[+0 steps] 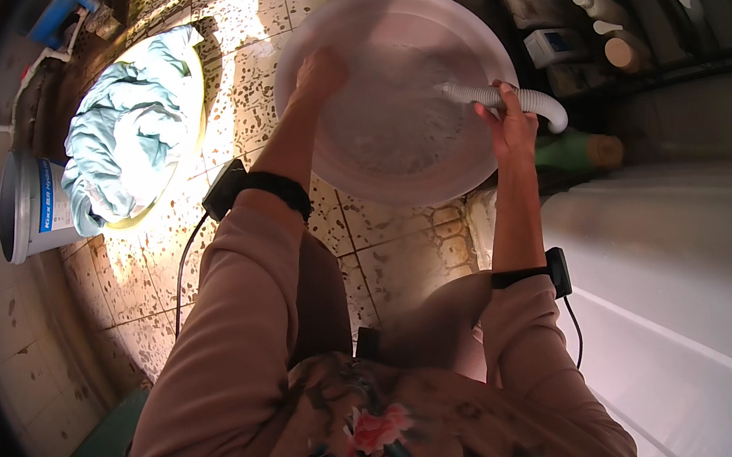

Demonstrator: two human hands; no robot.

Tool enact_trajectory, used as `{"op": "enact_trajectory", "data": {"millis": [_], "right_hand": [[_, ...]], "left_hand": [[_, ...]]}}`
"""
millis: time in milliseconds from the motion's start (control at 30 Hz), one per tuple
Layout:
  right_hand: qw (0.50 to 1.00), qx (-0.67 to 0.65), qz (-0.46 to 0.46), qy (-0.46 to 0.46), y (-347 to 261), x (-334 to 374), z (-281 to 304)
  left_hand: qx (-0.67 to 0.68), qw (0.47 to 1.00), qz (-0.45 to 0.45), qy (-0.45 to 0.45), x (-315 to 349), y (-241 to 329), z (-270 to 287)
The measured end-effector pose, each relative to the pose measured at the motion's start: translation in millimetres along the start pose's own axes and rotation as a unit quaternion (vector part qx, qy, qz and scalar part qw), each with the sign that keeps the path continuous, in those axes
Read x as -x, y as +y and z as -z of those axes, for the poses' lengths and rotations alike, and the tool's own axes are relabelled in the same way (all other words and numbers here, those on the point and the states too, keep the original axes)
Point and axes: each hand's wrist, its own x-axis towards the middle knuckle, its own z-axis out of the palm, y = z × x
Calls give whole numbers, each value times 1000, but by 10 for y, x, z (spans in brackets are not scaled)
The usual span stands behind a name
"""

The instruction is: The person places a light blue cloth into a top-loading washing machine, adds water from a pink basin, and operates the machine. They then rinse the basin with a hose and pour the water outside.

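Observation:
A wide pale pink basin (474,29) stands on the tiled floor with cloudy water (380,125) in it. My right hand (511,121) grips a white corrugated hose (482,93) at the basin's right rim. The hose end points inward over the basin, and the water below it looks stirred up. Over the left inner side of the basin is my left hand (324,74). It is smeared and in dim light, so its fingers cannot be made out.
To the left, light blue cloth (134,120) is heaped in a yellow-rimmed tub (201,111). A grey bucket (35,207) stands beside it. Bottles and containers (555,46) crowd a dark rack at the far right. A green bottle (573,151) lies near a white tub edge (650,209).

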Motion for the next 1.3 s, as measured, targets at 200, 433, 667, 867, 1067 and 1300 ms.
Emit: {"op": "enact_trajectory", "data": {"millis": [200, 433, 667, 867, 1067, 1300], "right_hand": [[1000, -8, -2, -8, 30, -15, -14], [998, -26, -36, -40, -54, 38, 32], [997, -32, -41, -63, -118, 73, 61], [995, -46, -47, -71, -153, 66, 62], [995, -48, -48, -67, -189, 71, 83], [997, -38, -47, -48, -216, 96, 68]], "left_hand": [[53, 965, -161, -199, -45, 147, -344], [621, 678, 261, -294, 187, 614, -391], [746, 517, 317, -274, 175, 721, -361], [775, 466, 328, -275, 142, 761, -306], [786, 443, 331, -277, 128, 788, -360], [606, 691, 303, -254, 173, 737, -383]]}}
